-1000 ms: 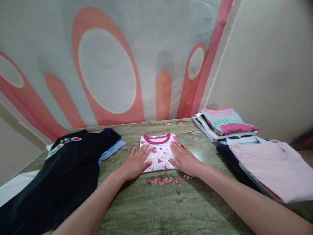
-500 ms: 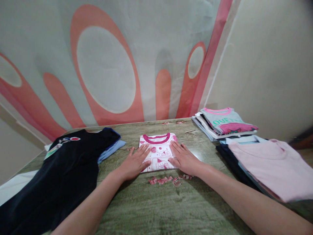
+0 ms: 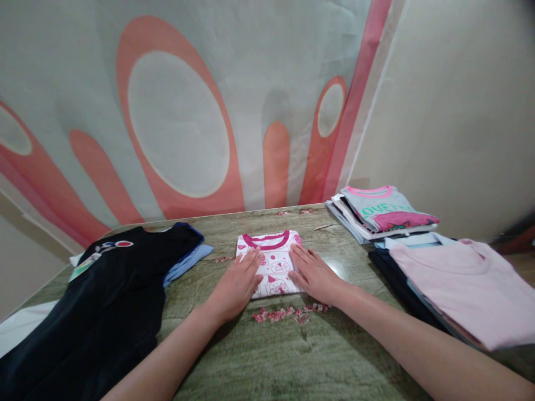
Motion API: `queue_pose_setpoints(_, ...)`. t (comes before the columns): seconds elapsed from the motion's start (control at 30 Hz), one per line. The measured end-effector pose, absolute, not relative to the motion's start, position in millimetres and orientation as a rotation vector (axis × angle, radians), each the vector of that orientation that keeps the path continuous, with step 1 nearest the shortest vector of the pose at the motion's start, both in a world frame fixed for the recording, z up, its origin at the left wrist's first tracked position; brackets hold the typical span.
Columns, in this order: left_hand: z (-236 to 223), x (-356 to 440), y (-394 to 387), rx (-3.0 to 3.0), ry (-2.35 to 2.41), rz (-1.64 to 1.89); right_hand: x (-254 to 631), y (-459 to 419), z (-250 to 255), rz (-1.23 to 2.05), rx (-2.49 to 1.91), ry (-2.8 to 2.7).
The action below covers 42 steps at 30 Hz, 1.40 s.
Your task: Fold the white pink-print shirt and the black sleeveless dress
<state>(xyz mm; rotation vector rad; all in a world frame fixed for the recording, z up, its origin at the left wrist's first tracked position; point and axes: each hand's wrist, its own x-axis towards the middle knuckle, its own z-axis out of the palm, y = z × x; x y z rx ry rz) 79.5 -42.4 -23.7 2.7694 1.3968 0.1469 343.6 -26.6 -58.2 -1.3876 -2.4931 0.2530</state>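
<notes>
A folded white T-shirt (image 3: 276, 266) with a pink collar and pink cartoon print lies flat on the table, collar toward the wall. My left hand (image 3: 240, 283) rests on its left side, fingers stretched out and pointing away from me. On the right side of the shirt lies my right hand (image 3: 315, 271), also flat with its fingers extended. Both palms partly cover the shirt's side edges. Neither hand grips the cloth.
To the left, a black T-shirt (image 3: 112, 301) lies spread over other garments, including a light blue one (image 3: 188, 264). On the right are a stack of folded shirts topped by a grey one (image 3: 376, 203) and a pile topped by a pink shirt (image 3: 463, 284). The wooden-patterned table (image 3: 267, 356) meets a wall.
My left hand has slid slightly inward over the shirt's left side. The right hand stays nearly in place, and the whole view has shifted a little.
</notes>
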Motion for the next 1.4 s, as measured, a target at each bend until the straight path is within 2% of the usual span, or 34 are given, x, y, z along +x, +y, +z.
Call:
queue_pose_setpoints(0.33,-40.5,79.9,-44.8,2.755,1.193,0.103,325.7,-49.5,-45.6,0.356,-1.019,-2.662)
queue_pose_setpoints(1.07,-36.7,87.5,-50.3,2.775,1.236,0.211,325.4,-47.3,-36.5,0.408,-1.021,-2.652)
queue_pose_setpoints(1.4,-34.9,82.3,-58.4,2.642,1.17,0.134,329.3,-51.4,-29.1,0.357,-0.995,-2.615)
